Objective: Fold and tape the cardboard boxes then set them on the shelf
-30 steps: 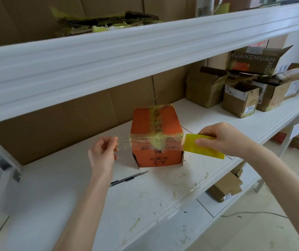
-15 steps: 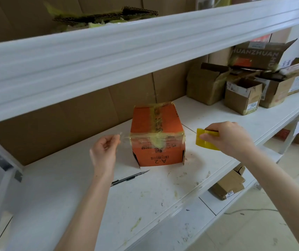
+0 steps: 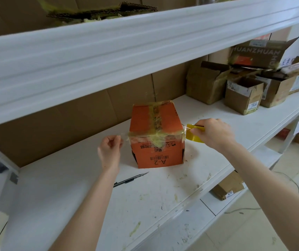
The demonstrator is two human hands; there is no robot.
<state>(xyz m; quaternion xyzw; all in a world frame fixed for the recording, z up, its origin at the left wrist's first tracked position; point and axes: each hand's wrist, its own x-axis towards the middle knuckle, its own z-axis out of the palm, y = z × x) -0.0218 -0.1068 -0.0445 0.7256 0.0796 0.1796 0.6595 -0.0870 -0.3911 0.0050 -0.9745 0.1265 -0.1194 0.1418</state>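
One orange cardboard box [image 3: 156, 140] marked A-2, upright on the white shelf board [image 3: 72, 187] between the hands: left hand [image 3: 109, 149] fingers pinching the clear tape strip [image 3: 126, 137] just left of it, right hand [image 3: 212, 134] curled round the yellow tape roll [image 3: 193, 135] just right, the strip lying crosswise over its near top edge.

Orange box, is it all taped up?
Nearly. The orange box is folded shut, with tape along its top. The left hand pinches the end of a strip stretched across the front edge; the right hand holds the yellow roll. Cutting and pressing it down remain; the brown boxes stand open.
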